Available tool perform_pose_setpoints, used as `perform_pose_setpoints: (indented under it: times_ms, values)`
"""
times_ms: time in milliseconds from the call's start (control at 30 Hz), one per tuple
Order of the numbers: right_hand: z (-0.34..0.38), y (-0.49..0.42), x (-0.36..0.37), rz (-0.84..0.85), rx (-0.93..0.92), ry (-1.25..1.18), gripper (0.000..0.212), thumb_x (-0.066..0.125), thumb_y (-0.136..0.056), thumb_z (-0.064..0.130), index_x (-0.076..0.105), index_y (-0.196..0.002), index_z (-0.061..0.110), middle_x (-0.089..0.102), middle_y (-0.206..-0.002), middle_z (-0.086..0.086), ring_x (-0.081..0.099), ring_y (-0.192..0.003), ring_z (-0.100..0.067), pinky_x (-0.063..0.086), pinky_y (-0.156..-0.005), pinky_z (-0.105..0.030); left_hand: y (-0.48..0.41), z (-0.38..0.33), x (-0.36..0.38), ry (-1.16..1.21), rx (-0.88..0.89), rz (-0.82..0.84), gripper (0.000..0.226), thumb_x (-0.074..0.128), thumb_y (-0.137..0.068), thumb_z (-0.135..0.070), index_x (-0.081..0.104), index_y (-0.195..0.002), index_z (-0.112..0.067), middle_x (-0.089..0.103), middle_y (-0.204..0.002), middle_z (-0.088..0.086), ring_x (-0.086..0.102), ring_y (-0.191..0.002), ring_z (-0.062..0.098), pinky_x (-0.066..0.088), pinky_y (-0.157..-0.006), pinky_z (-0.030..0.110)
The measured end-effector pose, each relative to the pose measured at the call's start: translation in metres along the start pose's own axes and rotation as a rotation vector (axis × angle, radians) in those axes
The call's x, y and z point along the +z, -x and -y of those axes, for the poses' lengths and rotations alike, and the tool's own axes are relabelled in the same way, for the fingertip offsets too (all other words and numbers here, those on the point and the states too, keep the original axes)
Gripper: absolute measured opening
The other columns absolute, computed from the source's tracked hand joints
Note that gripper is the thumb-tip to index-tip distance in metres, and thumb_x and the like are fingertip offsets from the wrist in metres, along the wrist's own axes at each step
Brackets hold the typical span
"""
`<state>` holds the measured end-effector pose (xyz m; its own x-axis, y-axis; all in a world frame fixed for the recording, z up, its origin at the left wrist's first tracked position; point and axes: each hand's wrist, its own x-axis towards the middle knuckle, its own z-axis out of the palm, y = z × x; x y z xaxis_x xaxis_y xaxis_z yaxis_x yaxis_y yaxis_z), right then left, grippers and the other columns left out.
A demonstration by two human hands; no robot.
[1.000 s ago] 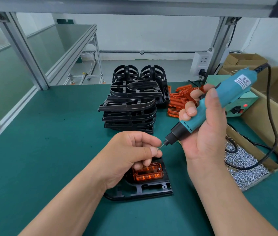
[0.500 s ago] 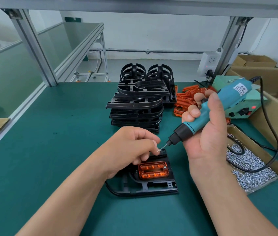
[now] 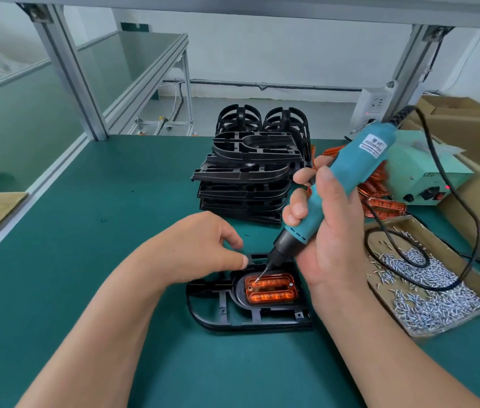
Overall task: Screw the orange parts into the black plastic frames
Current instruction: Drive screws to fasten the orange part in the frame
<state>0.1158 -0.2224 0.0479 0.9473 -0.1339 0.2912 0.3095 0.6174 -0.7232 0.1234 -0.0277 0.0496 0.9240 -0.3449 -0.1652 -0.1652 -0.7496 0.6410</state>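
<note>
driver tip down on the orange part

since half a second ago the screwdriver (image 3: 359,163) has dropped from the left fingertips to the work, and the left hand (image 3: 200,248) has let go of the bit. that hand now holds nothing: its fingers are loosely curled, with the thumb tip at the back edge of the one black frame (image 3: 233,316) lying flat on the green mat (image 3: 85,260). one orange part (image 3: 271,288) sits in that frame's round-ended pocket, and the bit tip rests on the part's back left corner. one screw head shows at its right end. behind stands a stack of frames (image 3: 247,184), at least five lying flat, with two upright bundles at the back. the right hand (image 3: 330,240) is clenched round the teal screwdriver, which tilts with its top away to the right, and the palm hides the frame's right end. further right is a heap of orange parts (image 3: 383,204), too overlapped to count. then come a cardboard tray (image 3: 403,228) of loose screws (image 3: 427,290) with a loop of cable over them, and one green power box (image 3: 418,175).
</note>
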Motion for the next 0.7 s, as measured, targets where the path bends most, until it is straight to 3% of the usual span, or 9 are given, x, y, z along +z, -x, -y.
perform_pose_setpoints:
  times_ms: [233,500,600,700]
  values:
    - [-0.005,0.005,0.005,0.036,-0.006,0.086,0.017,0.059,-0.103,0.018,0.054,-0.119,0.015,0.066,-0.096,-0.006,0.053,-0.055,-0.013,0.045,-0.053,-0.026,-0.001,-0.001,0.001,-0.017,0.011,0.016,0.011,0.081,-0.085,-0.039,0.081,-0.092,-0.030,0.052,-0.046,-0.026,0.050,-0.046,-0.005,0.033,-0.044,0.011]
    - [-0.006,0.007,0.011,0.076,-0.033,0.175,0.020,0.060,-0.102,0.014,0.055,-0.122,0.015,0.065,-0.095,-0.008,0.050,-0.053,-0.017,0.044,-0.052,-0.030,-0.001,-0.002,0.002,-0.069,0.008,0.009,0.012,0.081,-0.084,-0.044,0.079,-0.089,-0.033,0.053,-0.050,-0.024,0.050,-0.048,-0.001,0.031,-0.046,0.017]
    - [-0.006,0.009,0.015,0.152,-0.065,0.197,0.024,0.062,-0.104,0.014,0.052,-0.126,0.011,0.067,-0.098,-0.009,0.050,-0.052,-0.017,0.045,-0.052,-0.030,0.001,-0.005,0.002,-0.084,-0.002,0.003,0.011,0.080,-0.083,-0.046,0.078,-0.087,-0.035,0.053,-0.051,-0.027,0.050,-0.049,-0.002,0.034,-0.052,0.025]
    - [-0.007,0.014,0.020,0.297,-0.111,0.243,0.031,0.063,-0.102,0.015,0.052,-0.129,0.007,0.068,-0.104,-0.012,0.052,-0.053,-0.019,0.048,-0.055,-0.031,0.002,-0.007,0.002,-0.100,-0.008,-0.001,0.019,0.079,-0.082,-0.044,0.069,-0.066,-0.042,0.050,-0.047,-0.023,0.046,-0.046,0.000,0.031,-0.053,0.027]
